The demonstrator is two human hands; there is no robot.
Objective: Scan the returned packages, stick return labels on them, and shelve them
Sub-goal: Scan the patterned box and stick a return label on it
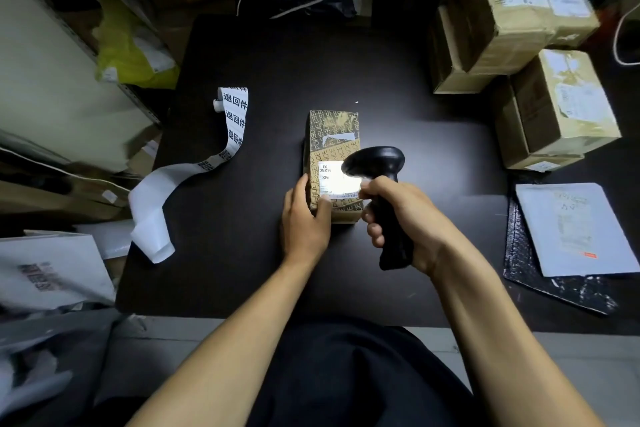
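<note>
1 small taped package, lying flat near the middle of the dark table, long side running away from the camera. White shipping label on its top face, washed out by bright light from the scanner; only a few characters legible, rest too glared to read. Black handheld scanner poised just above the label's right part, head tilted down toward it. Right hand wrapped tight around the scanner grip, fingers closed on the handle, lower end of the grip poking out below the palm. Left hand resting against the package's near left corner, thumb on top, fingers loosely spread and hiding that edge; possibly steadying rather than gripping.

1 curling strip of return labels to the left on the table, printed only along its upper stretch, blank toward the near end. 4 stacked cardboard boxes at the right rear, perhaps more behind, faces blurred. 1 white mailer on a black bubble bag at the right edge, partly cut off. Shelf clutter at left too blurred to count.
</note>
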